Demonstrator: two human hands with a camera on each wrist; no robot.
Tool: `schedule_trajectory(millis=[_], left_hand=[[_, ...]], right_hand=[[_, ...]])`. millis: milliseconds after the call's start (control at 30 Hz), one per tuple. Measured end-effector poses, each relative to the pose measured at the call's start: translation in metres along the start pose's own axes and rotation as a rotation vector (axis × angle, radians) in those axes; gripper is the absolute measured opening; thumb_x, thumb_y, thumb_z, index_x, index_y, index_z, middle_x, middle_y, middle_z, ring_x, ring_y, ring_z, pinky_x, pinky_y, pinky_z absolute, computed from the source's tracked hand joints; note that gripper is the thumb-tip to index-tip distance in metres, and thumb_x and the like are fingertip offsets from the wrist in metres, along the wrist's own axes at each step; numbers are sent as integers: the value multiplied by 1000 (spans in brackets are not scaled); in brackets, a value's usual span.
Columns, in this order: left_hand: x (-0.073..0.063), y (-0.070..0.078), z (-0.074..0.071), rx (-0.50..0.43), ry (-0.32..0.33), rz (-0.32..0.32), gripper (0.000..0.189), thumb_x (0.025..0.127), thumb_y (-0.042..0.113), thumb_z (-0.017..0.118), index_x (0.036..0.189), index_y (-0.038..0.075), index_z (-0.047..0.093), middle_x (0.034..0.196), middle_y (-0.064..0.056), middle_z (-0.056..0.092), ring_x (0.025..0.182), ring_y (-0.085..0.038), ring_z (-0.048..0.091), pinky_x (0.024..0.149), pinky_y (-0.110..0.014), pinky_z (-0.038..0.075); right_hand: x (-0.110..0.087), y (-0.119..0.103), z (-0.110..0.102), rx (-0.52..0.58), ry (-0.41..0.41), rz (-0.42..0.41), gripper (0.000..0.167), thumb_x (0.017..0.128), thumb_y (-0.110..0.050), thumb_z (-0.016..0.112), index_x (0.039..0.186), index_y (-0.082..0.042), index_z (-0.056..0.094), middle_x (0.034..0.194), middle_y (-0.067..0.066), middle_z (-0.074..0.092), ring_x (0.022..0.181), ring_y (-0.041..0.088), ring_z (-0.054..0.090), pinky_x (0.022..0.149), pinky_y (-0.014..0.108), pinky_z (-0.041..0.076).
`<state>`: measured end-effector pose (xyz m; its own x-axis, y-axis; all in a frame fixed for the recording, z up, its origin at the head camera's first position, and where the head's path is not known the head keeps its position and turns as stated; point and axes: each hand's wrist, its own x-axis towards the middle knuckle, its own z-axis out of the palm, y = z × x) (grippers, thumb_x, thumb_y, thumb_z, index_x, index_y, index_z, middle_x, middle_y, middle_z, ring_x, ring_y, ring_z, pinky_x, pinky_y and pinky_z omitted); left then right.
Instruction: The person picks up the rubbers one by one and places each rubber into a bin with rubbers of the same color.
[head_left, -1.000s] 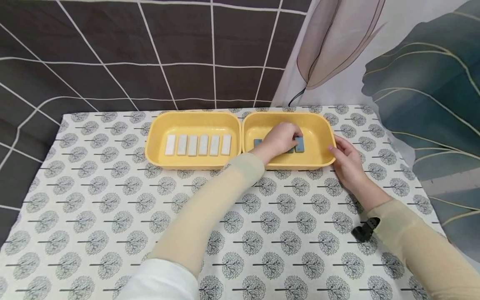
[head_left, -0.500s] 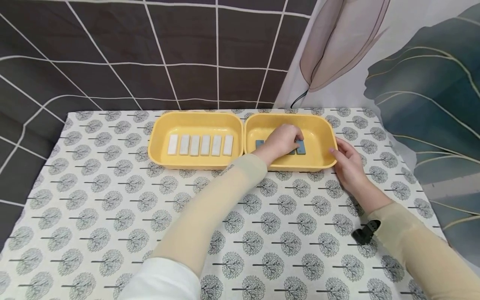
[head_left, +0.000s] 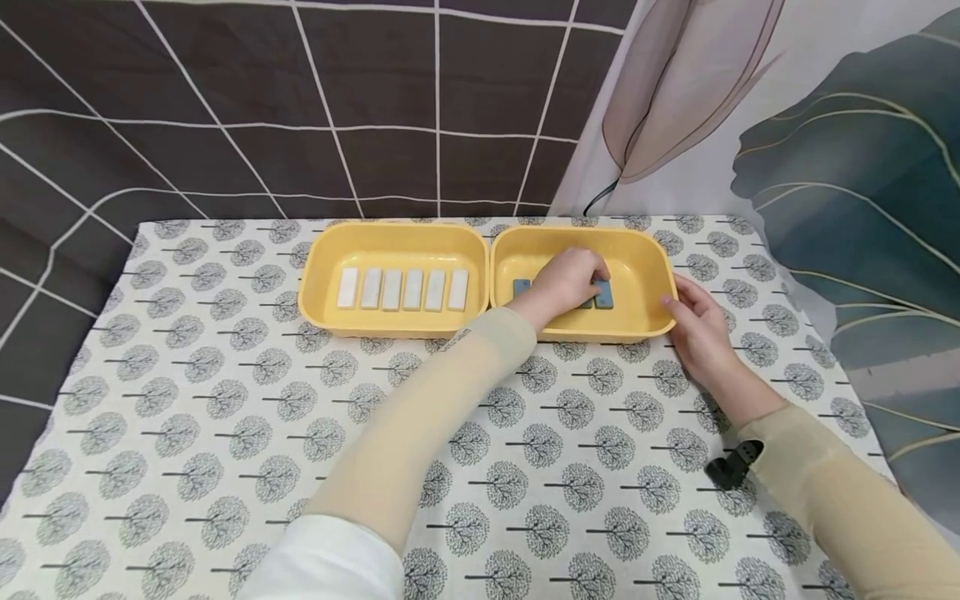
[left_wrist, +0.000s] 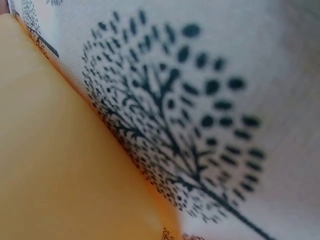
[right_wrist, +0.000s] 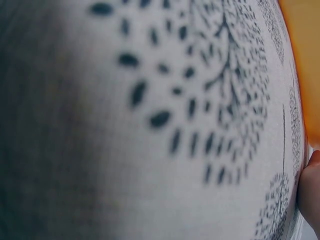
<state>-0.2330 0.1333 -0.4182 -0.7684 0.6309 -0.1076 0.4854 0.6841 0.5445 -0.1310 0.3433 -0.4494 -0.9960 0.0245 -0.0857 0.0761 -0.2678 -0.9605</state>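
My left hand (head_left: 566, 279) reaches down into the right yellow tray (head_left: 647, 287). Its curled fingers pinch the upper end of a blue tile (head_left: 604, 297), the rightmost of a row lying flat on the tray floor. Another blue tile (head_left: 521, 287) shows left of the hand; those between are mostly covered by it. Outside the tray, my right hand (head_left: 701, 329) grips the right rim, thumb on top. The left wrist view has the yellow tray wall (left_wrist: 60, 150) close up. In the right wrist view, part of the right hand (right_wrist: 310, 195) shows below the yellow tray wall (right_wrist: 305, 60).
A second yellow tray (head_left: 318, 292) stands directly to the left, side against side. Several white tiles (head_left: 412, 289) lie in a neat row inside it. Beneath everything is a tree-patterned tablecloth (head_left: 247, 392). A dark tiled-pattern curtain (head_left: 247, 92) rises behind the table.
Both hands keep their places at the blue tile and the tray rim. The head view has shifted slightly, so the trays appear a little farther right.
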Motion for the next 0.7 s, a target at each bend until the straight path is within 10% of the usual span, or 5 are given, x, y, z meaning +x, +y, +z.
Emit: schedule_trajectory(millis=[700], left_hand=[[-12,3,-26,-39,56,23,38,104,26,70,141,16,68,148,3,68,141,-14,58,123,-22,45]], right_hand=[[4,2,-1,17,1,-18,46,105,5,56,150,-4,51,139,-4,61,128,10,59,107,16,56]])
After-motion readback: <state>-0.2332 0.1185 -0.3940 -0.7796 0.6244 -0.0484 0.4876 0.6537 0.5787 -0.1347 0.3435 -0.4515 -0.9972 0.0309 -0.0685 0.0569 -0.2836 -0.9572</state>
